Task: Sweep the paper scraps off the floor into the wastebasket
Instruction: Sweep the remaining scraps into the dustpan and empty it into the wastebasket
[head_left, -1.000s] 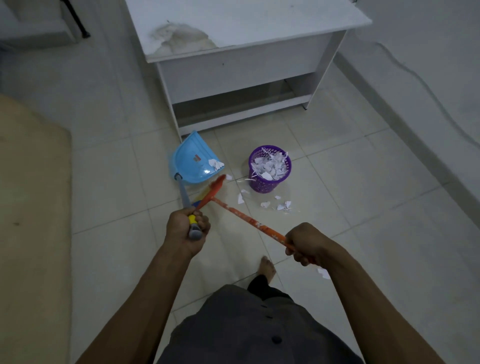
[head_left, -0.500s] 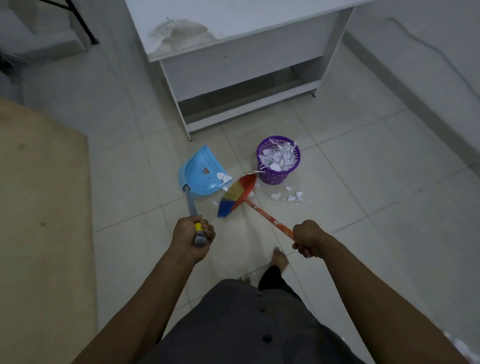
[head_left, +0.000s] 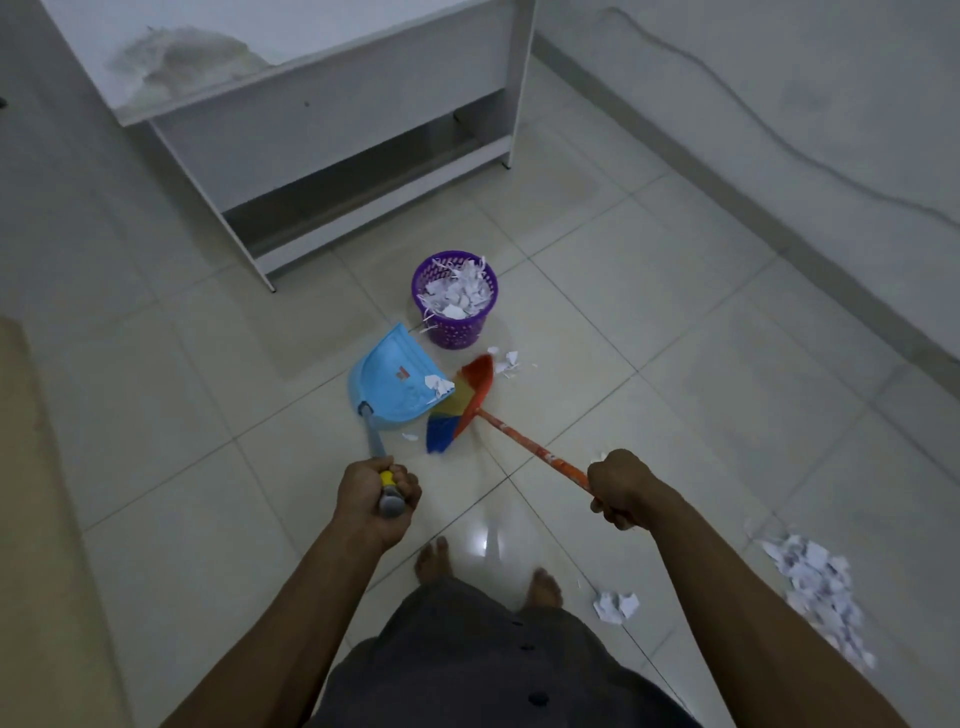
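Note:
My left hand (head_left: 376, 499) grips the handle end of a blue dustpan (head_left: 392, 382) lying on the tiled floor, with a few paper scraps (head_left: 438, 385) at its lip. My right hand (head_left: 621, 486) grips the orange stick of a broom (head_left: 470, 402) whose multicoloured bristles touch the dustpan's open edge. A purple wastebasket (head_left: 456, 299) full of white scraps stands just beyond. Loose scraps (head_left: 508, 361) lie right of the broom head. More scraps (head_left: 615, 605) lie by my right foot, and a larger pile (head_left: 821, 587) sits at the right.
A white desk (head_left: 332, 104) with a low shelf stands behind the wastebasket. A wall with a trailing cable (head_left: 779, 135) runs along the right. A tan mat (head_left: 36, 519) covers the floor at the left. My bare feet (head_left: 434, 561) stand just behind the tools.
The broom head has swung from the dustpan's left side to its open lip, bristles now spread against it. The view has tilted down, revealing the scrap pile at the right.

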